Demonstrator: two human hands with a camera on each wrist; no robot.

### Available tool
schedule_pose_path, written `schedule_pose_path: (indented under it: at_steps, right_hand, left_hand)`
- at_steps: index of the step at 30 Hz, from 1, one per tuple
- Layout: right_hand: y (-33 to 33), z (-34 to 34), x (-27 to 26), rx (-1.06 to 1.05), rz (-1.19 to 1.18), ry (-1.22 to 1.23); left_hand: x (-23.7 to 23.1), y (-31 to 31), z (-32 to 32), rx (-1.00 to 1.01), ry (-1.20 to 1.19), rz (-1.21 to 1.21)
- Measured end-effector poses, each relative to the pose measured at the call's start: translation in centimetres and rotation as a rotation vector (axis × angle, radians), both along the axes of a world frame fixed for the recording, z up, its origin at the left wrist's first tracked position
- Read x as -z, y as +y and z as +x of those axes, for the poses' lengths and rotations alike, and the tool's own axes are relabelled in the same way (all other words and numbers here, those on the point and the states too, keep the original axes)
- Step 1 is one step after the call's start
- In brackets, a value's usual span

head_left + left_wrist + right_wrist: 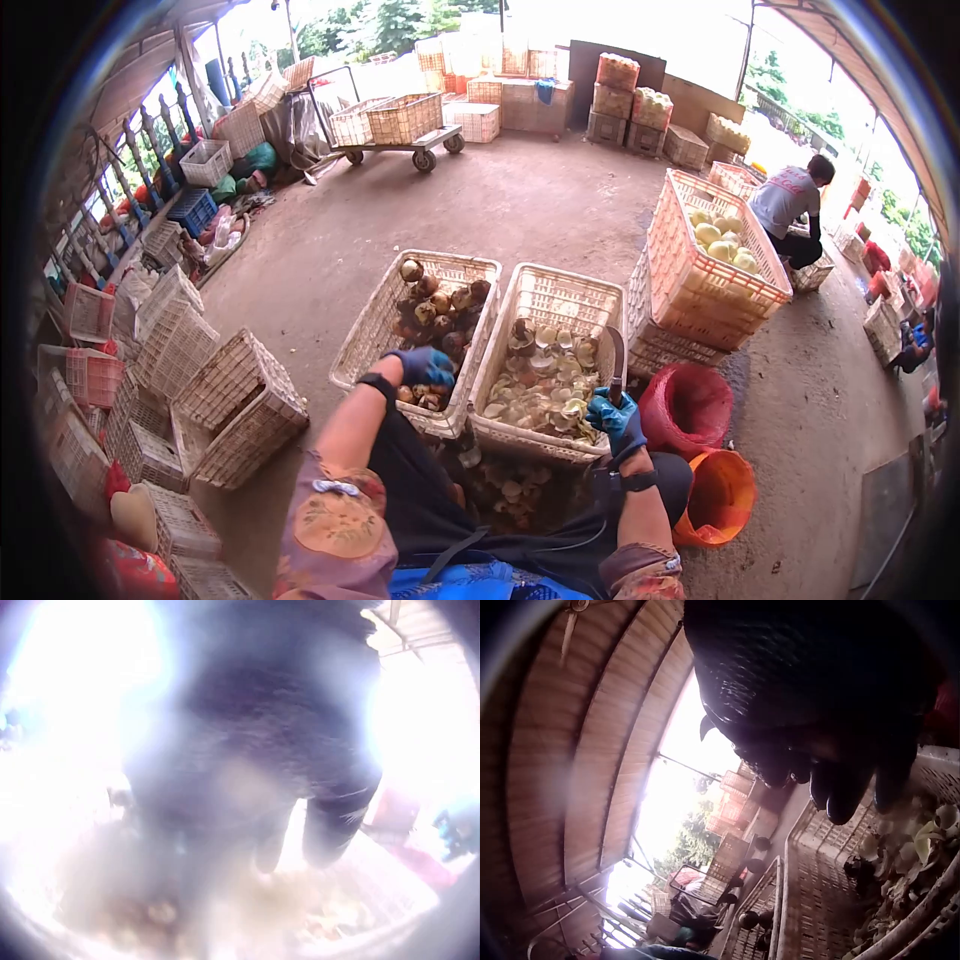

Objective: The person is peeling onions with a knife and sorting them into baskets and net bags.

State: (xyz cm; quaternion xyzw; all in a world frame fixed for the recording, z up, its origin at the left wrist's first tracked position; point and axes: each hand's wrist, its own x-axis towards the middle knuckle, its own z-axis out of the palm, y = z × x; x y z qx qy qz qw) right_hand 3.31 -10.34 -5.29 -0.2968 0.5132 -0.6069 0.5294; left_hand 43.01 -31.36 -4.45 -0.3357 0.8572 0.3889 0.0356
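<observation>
My left hand [428, 367], in a blue rubber glove, is over the near part of the left crate [345, 340], which contains brown-skinned round bulbs [440, 312]. Blurred, its fingers [330, 832] extend downward in the left wrist view, and nothing shows between them. At the near right corner of the second crate [510, 310], my gloved right hand [617, 418] grips a knife [614, 355], its blade pointing up. In the right wrist view the glove hides most of the knife. Pale cut peelings and pieces [545, 385] fill the bottom of that second crate.
To my right stand a red tub [655, 400] and an orange bucket [735, 490]. Beyond them, a stacked crate [700, 285] holds pale round produce. A person [790, 205] sits farther back. Several crates [240, 410] lie at the left; a cart [400, 145] stands behind.
</observation>
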Motion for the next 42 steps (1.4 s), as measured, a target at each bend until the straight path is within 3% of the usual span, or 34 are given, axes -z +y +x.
schedule_pose_path:
  at_steps: [2, 5, 6, 7, 8, 9, 11, 12, 14, 17, 21, 23, 24, 25, 26, 28, 31, 35, 36, 38, 42]
  right_hand:
    - [-0.1, 0.3, -0.6, 0.007, 0.064, 0.074]
    - [-0.1, 1.0, 0.0, -0.011, -0.054, 0.122]
    - [0.0, 1.2, 0.2, -0.023, -0.047, 0.141]
    - [-0.1, 1.5, 0.5, -0.034, -0.019, 0.154]
    - [-0.1, 1.9, 0.2, -0.027, 0.018, 0.176]
    - [-0.1, 2.4, -0.5, -0.036, 0.041, 0.172]
    - [-0.1, 3.4, -2.1, -0.037, 0.075, 0.168]
    - [-0.2, 3.9, -2.9, -0.035, 0.087, 0.169]
    - [-0.7, 4.5, -3.7, -0.030, 0.119, 0.174]
    - [-1.4, 4.8, -4.6, -0.008, 0.163, 0.160]
    - [-1.3, 3.9, -5.2, 0.104, 0.226, 0.227]
    - [-1.7, 4.0, -6.2, 0.185, 0.237, 0.205]
    - [-2.1, 4.0, -6.8, 0.215, 0.251, 0.188]
    - [-2.2, 3.7, -6.6, 0.226, 0.257, 0.152]
    - [-2.1, 3.3, -6.1, 0.234, 0.258, 0.117]
    - [-1.8, 2.9, -5.2, 0.268, 0.262, 0.017]
    - [-1.5, 1.9, -4.4, 0.284, 0.306, -0.089]
    - [-2.7, 2.4, -6.0, 0.233, 0.437, -0.130]
    - [-3.0, 2.5, -6.0, 0.236, 0.458, -0.125]
    - [-3.4, 3.0, -5.7, 0.247, 0.497, -0.123]
    - [-3.2, 3.5, -5.3, 0.244, 0.498, -0.121]
  left_hand:
    - [-5.2, 0.5, 2.2, -0.318, 0.194, -0.014]
    - [-5.7, 1.7, 5.8, -0.550, -0.052, -0.534]
    - [-5.0, 2.2, 6.3, -0.563, -0.179, -0.424]
    - [-2.1, 2.5, 7.2, -0.540, -0.156, -0.318]
    - [3.4, 2.3, 8.4, -0.494, -0.087, -0.355]
    - [3.5, 4.3, 7.3, -0.519, -0.258, -0.396]
    - [8.9, 7.7, 6.9, -0.645, -0.230, -0.626]
    - [9.7, 8.8, 7.3, -0.540, -0.260, -0.694]
    - [9.7, 8.9, 7.6, -0.557, -0.223, -0.681]
    - [7.5, 8.3, 7.7, -0.490, -0.295, -0.541]
    - [4.3, 0.7, 6.6, -0.277, -0.561, -0.083]
    - [5.5, -5.9, 4.1, -0.671, -0.150, -0.092]
    - [6.4, -9.9, 2.1, -0.658, 0.179, -0.268]
    - [7.8, -14.2, 0.7, -0.583, 0.186, -0.473]
    - [6.8, -17.8, -1.5, -0.503, -0.033, -0.594]
    - [5.5, -23.2, -6.1, -0.519, -0.351, -0.571]
    - [4.7, -29.2, -10.6, -0.440, -0.524, -0.574]
    - [6.8, -33.9, -13.3, -0.297, -0.689, -0.537]
    - [6.4, -34.2, -13.7, -0.373, -0.602, -0.444]
    - [8.1, -36.1, -14.1, -0.431, -0.645, -0.507]
    - [8.0, -37.4, -14.2, -0.391, -0.663, -0.519]
